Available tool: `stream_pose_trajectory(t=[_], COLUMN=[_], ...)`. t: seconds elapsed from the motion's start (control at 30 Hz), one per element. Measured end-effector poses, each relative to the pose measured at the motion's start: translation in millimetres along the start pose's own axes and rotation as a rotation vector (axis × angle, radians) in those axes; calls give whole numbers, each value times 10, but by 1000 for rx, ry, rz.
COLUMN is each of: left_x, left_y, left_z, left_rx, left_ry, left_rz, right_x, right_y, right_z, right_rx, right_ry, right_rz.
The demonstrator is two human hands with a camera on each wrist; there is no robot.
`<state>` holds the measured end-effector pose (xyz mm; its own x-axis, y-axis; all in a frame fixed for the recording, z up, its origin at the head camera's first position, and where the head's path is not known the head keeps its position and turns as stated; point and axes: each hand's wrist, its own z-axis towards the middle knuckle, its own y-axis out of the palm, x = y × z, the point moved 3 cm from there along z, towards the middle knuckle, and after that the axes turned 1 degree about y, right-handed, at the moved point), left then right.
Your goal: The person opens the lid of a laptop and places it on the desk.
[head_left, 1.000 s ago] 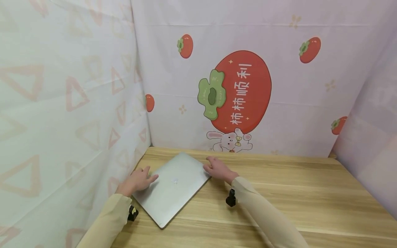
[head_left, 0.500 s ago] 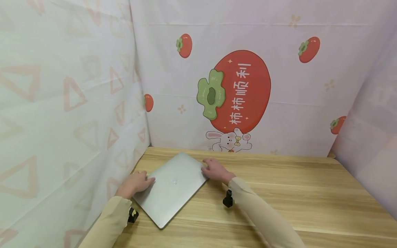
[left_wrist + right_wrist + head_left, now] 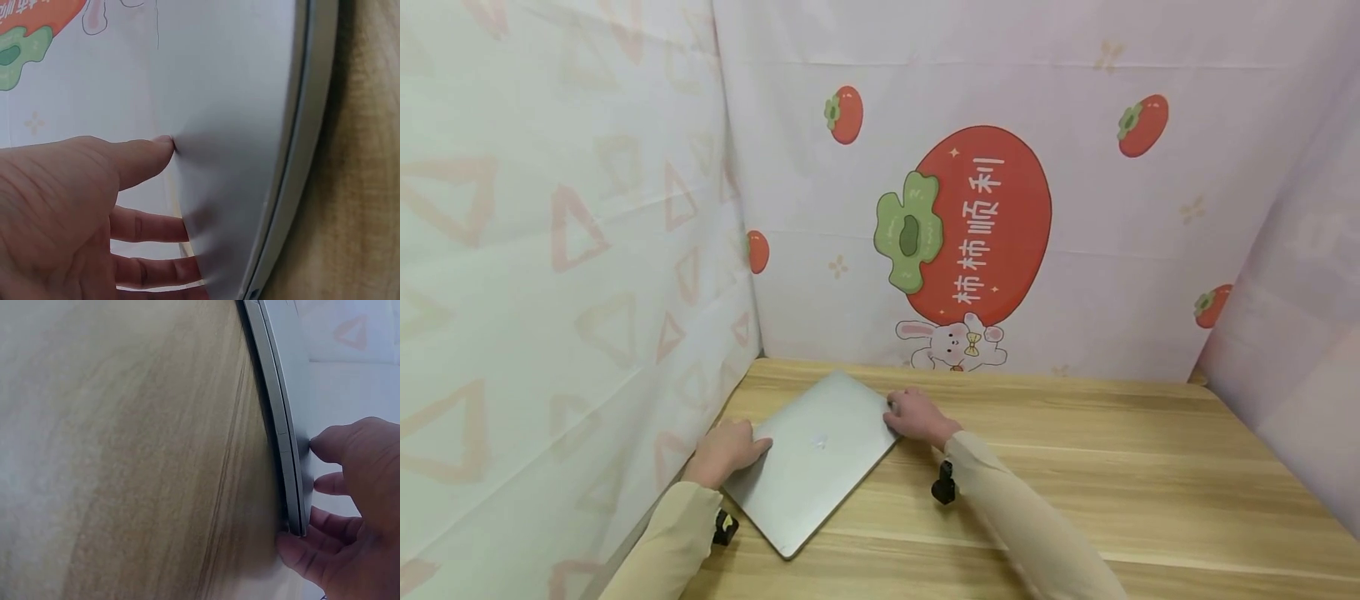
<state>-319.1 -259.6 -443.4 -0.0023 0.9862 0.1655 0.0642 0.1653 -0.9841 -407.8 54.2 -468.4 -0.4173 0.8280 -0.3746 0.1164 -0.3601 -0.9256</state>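
Note:
A closed silver laptop (image 3: 816,483) lies at an angle on the wooden table, a small logo in the middle of its lid. My left hand (image 3: 724,454) grips its left side, thumb on the lid and the other fingers at the edge. In the left wrist view, the thumb (image 3: 147,156) meets the lid's surface, and the fingers below it reach the laptop's border. At the right corner, my right hand (image 3: 920,417) holds the laptop. The right wrist view shows its thumb (image 3: 334,444) against the lid and one fingertip (image 3: 294,547) curled round the corner by the table.
The wooden table (image 3: 1075,475) extends to the right of the laptop. A fabric wall (image 3: 587,292) stands close beside my left arm, and a backdrop (image 3: 820,192) printed with persimmons and a rabbit rises behind the table. Each sleeve carries a small black device (image 3: 944,483) at the wrist.
Both hands have settled closer onto the laptop's edges. The right hand has shifted slightly left and down to the corner, and the left hand's raised fingers have lowered. The laptop stays in place.

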Motion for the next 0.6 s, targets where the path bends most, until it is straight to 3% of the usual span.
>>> stream_pose_trajectory(t=[0.33, 0.6], left_x=[22, 6], left_y=[25, 52], left_z=[-33, -11], left_rx=[6, -1], left_ry=[-3, -3], left_rz=[8, 27], right_x=[13, -21], right_y=[40, 68], right_z=[69, 68], right_rx=[-21, 38], right_ry=[30, 91], right_rz=[0, 1])
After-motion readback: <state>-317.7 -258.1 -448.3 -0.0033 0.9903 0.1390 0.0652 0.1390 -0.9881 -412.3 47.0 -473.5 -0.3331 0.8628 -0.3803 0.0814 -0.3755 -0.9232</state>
